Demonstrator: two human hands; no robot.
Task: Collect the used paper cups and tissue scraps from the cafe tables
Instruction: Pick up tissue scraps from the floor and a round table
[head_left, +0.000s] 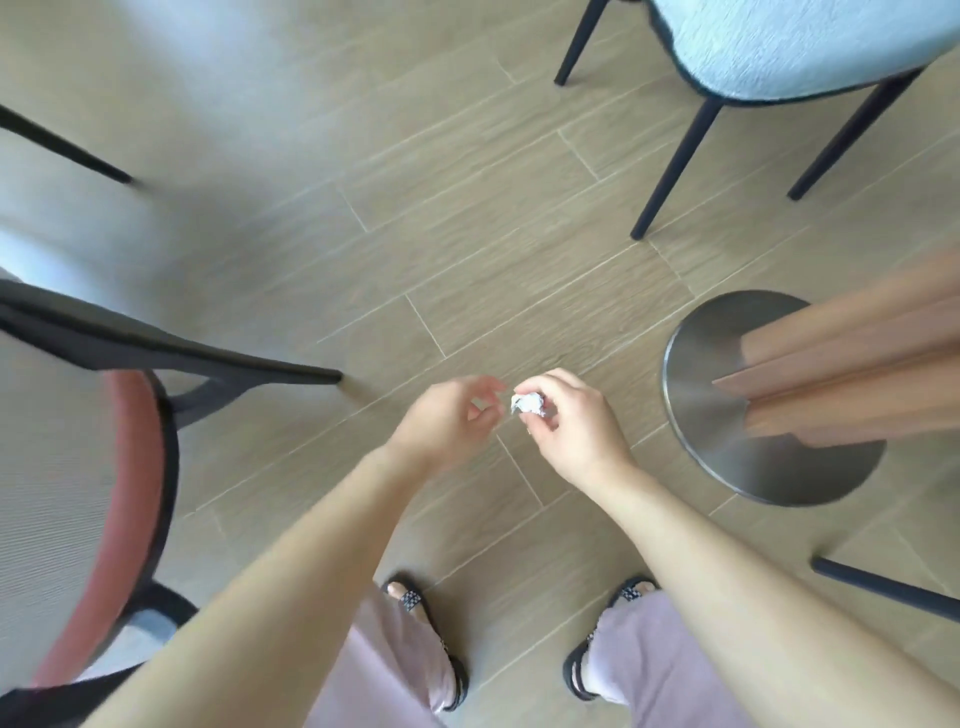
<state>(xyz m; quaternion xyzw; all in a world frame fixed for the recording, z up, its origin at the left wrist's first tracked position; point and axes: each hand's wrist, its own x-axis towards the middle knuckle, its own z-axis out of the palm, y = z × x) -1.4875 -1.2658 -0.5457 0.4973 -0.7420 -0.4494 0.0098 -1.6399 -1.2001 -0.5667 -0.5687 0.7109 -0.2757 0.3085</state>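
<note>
I read right hand (571, 421) grip pinched on crumpled tissue scrap (527, 403), keeping wad compact; left hand (452, 415) grip empty, fingers loose, just beside scrap, likely ready to receive it.

A small tissue scrap (527, 404), white with greyish creases, is crumpled into a tight, uneven wad. It is pinched at the fingertips of the right hand (571, 428), held in the air above the wood-look floor, near the middle of the scene. The left hand (452, 418) is just beside it on the left, fingers loosely curled, not touching it.
</note>
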